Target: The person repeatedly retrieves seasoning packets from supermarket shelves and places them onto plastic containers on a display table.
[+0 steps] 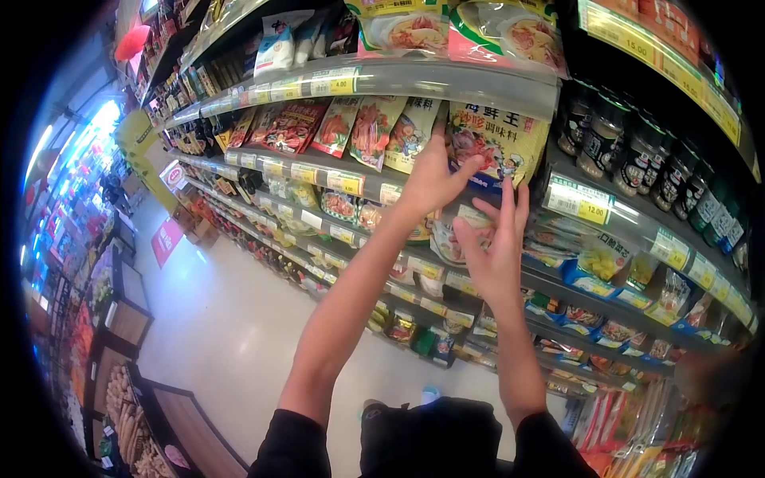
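A yellow seasoning packet with Chinese lettering and a picture of food stands at the front of the middle shelf. My left hand is at its left side, the thumb across its lower front and the other fingers along the edge, partly hidden. Below the packet, my right hand reaches up with fingers spread, fingertips at its bottom edge. More packets stand close by on the same shelf: a pale yellow one just left of my left hand, and a reddish one beyond it.
Larger food bags fill the shelf above. Spice jars with dark lids line the shelf at right. Price rails edge each shelf. At left runs a pale aisle floor, with a produce stand beyond it.
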A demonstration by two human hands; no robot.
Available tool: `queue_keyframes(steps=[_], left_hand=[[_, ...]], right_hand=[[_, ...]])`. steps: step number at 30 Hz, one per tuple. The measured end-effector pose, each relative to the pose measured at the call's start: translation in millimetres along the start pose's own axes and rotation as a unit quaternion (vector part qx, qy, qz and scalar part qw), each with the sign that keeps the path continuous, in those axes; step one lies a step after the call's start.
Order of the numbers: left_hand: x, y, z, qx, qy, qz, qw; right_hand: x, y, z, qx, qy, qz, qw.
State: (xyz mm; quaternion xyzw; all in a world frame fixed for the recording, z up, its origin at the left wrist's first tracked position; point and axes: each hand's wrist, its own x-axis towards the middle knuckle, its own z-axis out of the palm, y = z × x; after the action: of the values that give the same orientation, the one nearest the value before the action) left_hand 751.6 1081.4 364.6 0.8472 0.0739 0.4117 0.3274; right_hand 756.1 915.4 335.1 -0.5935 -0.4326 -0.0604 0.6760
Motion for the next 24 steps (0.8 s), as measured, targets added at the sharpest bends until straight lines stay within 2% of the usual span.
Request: queue_keyframes(steps=[4,7,8,9,11,14,16,18,21,24], left_hand=[[14,-1,-3,0.019,0.035,-0.023,0.999],[20,33,-29,-0.001,-0.044,-0.059,0.997],[23,11,-23,-0.016,-0.017,0.011,1.000],[18,15,-27,-0.012,-0.009,0.038,0.999],[15,15,-34,-0.105,-0.044,0.015,0.993],[14,12,-39,-0.167,-0.056,0.000,0.984],[20,4,-32,-0.172,0.003,-0.016,0.985],[13,6,-32,-0.318,0.015,-0.063,0.946],[11,10,-48,-0.423,-0.025,-0.137,0.895],[-5,14,-68,-0.471,-0.001,-0.246,0.847]], right_hand=[[19,-10,-1,-0.013,0.010,0.017,1.000],[34,-2,-2,-0.029,0.017,0.042,0.999],[36,2,-2,-0.025,0.017,0.026,0.999],[36,6,0,-0.019,0.013,0.016,1.000],[37,3,2,0.003,0.013,0.021,1.000],[41,5,7,0.060,-0.010,0.011,0.998],[45,3,7,0.061,-0.031,0.031,0.997],[47,6,6,0.058,-0.052,0.054,0.996],[46,10,8,0.045,-0.057,0.035,0.997],[36,3,8,0.012,-0.047,0.025,0.999]])
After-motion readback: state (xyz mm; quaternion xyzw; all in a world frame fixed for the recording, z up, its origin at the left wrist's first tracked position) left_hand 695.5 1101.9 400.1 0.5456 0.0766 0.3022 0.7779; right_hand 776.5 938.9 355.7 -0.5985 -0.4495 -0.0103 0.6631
